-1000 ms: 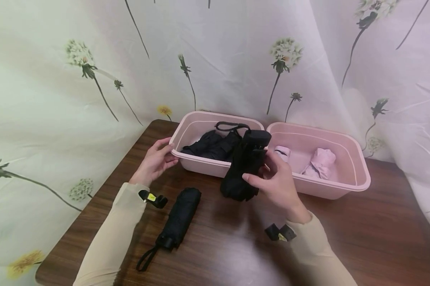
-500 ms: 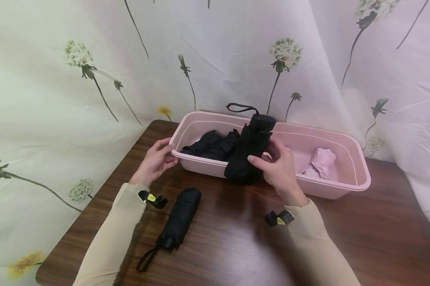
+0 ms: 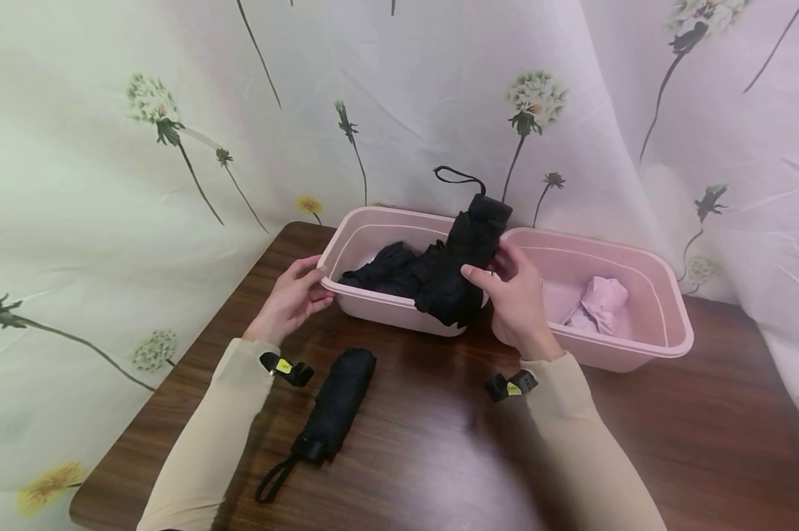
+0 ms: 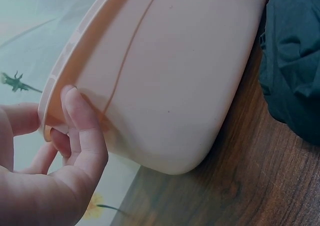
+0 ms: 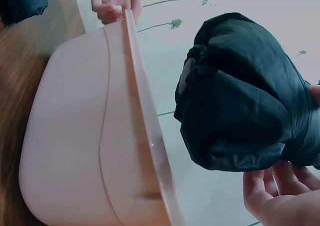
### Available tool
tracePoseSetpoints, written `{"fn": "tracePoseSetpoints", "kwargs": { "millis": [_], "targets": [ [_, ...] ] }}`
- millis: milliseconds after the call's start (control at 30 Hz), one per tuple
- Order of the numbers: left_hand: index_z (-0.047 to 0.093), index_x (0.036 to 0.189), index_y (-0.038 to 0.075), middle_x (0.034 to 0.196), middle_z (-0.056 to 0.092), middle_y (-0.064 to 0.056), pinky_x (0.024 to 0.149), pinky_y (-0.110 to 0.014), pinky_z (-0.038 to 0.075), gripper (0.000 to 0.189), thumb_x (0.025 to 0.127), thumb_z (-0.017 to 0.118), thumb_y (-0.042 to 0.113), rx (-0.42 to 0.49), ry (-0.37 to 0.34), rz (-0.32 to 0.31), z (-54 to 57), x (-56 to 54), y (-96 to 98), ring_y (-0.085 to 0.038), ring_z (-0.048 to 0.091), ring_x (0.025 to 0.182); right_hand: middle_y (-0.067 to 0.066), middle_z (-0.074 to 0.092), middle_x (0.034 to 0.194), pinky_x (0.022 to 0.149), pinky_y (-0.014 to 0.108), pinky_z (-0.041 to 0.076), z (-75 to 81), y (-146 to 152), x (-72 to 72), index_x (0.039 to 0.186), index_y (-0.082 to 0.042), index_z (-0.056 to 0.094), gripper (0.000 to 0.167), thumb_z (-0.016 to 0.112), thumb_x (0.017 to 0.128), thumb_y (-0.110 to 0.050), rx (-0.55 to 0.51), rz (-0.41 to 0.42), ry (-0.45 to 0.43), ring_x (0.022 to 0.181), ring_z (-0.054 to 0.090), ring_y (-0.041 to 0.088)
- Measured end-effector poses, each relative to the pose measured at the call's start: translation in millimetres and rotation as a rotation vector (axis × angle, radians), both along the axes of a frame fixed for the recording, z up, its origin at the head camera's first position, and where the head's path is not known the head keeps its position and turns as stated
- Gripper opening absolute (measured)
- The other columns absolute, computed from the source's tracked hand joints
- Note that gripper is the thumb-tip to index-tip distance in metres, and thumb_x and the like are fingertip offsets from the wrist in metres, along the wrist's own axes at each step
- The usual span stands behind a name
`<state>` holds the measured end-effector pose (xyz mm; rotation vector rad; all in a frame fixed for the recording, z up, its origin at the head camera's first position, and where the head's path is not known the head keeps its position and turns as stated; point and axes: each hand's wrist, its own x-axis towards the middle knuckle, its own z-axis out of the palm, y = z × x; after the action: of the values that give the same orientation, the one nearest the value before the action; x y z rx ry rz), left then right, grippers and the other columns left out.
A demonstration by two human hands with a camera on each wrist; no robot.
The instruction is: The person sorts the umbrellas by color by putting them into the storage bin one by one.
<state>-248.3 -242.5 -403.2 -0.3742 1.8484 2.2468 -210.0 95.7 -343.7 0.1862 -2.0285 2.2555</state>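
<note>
My right hand (image 3: 520, 299) grips a folded black umbrella (image 3: 462, 265) around its middle, handle end up with the wrist loop sticking out. The umbrella is tilted over the front right rim of the left pink bin (image 3: 386, 311). In the right wrist view, the bunched cloth end of the umbrella (image 5: 240, 96) stands apart from the bin's rim. My left hand (image 3: 291, 296) pinches the left rim of that bin, thumb and fingers on either side, as the left wrist view (image 4: 75, 141) also shows. Inside this bin lies bunched black cloth (image 3: 392, 269), its kind unclear.
A second folded black umbrella (image 3: 336, 405) lies on the brown wooden table (image 3: 439, 457) in front, strap toward me. The right pink bin (image 3: 638, 346) holds a pink cloth bundle (image 3: 601, 302). Behind the bins hangs a dandelion-print curtain (image 3: 426, 110).
My right hand has lifted the umbrella up and away from me, from in front of the bins to over the left bin's rim. My left hand stays on the rim.
</note>
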Motion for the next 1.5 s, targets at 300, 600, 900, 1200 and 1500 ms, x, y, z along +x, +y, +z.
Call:
{"fn": "tracePoseSetpoints", "kwargs": {
  "millis": [300, 600, 900, 1200, 1500],
  "targets": [
    [0.034, 0.145, 0.023, 0.134, 0.041, -0.017, 0.07, -0.024, 0.057, 0.049, 0.1, 0.054, 0.024, 0.006, 0.004, 0.002, -1.4, -0.6, 0.4, -0.013, 0.065, 0.075, 0.01, 0.055, 0.134, 0.108, 0.036, 0.041, -3.1, -5.8, -11.0, 0.141, -0.012, 0.045, 0.065, 0.075, 0.083, -0.014, -0.006, -0.001, -0.107, 0.116, 0.052, 0.021],
    [0.035, 0.145, 0.024, 0.132, 0.043, -0.017, 0.07, -0.024, 0.057, 0.05, 0.099, 0.055, 0.026, 0.003, -0.002, 0.0, -2.9, -1.0, 1.3, -0.014, 0.065, 0.078, 0.009, 0.055, 0.135, 0.107, 0.034, 0.043, -8.3, -6.2, -20.4, 0.145, -0.014, 0.041, 0.072, 0.076, 0.084, -0.026, 0.042, -0.012, -0.171, 0.119, 0.053, 0.019],
    [0.036, 0.144, 0.024, 0.132, 0.044, -0.017, 0.07, -0.024, 0.057, 0.051, 0.098, 0.057, 0.027, 0.004, 0.001, 0.0, -3.4, -1.9, 0.7, -0.013, 0.066, 0.075, 0.009, 0.053, 0.139, 0.108, 0.034, 0.043, -9.6, -5.2, -27.7, 0.147, -0.014, 0.038, 0.076, 0.076, 0.084, -0.035, 0.065, -0.035, -0.241, 0.122, 0.053, 0.019],
    [0.036, 0.145, 0.024, 0.133, 0.042, -0.016, 0.07, -0.023, 0.057, 0.052, 0.097, 0.057, 0.028, 0.0, 0.005, -0.002, -4.2, -2.6, -0.2, -0.012, 0.066, 0.075, 0.01, 0.052, 0.14, 0.101, 0.029, 0.047, -12.9, -5.1, -29.8, 0.146, -0.009, 0.038, 0.065, 0.068, 0.09, -0.025, 0.155, -0.085, -0.251, 0.12, 0.053, 0.019],
    [0.035, 0.145, 0.024, 0.137, 0.039, -0.016, 0.071, -0.023, 0.057, 0.052, 0.098, 0.057, 0.028, -0.01, 0.007, -0.005, -4.5, -2.0, -2.1, -0.013, 0.065, 0.076, 0.012, 0.048, 0.138, 0.087, 0.025, 0.045, -15.9, -5.6, -21.5, 0.137, -0.007, 0.048, 0.048, 0.064, 0.091, -0.014, 0.238, -0.085, -0.182, 0.111, 0.046, 0.024]
  ]
}}
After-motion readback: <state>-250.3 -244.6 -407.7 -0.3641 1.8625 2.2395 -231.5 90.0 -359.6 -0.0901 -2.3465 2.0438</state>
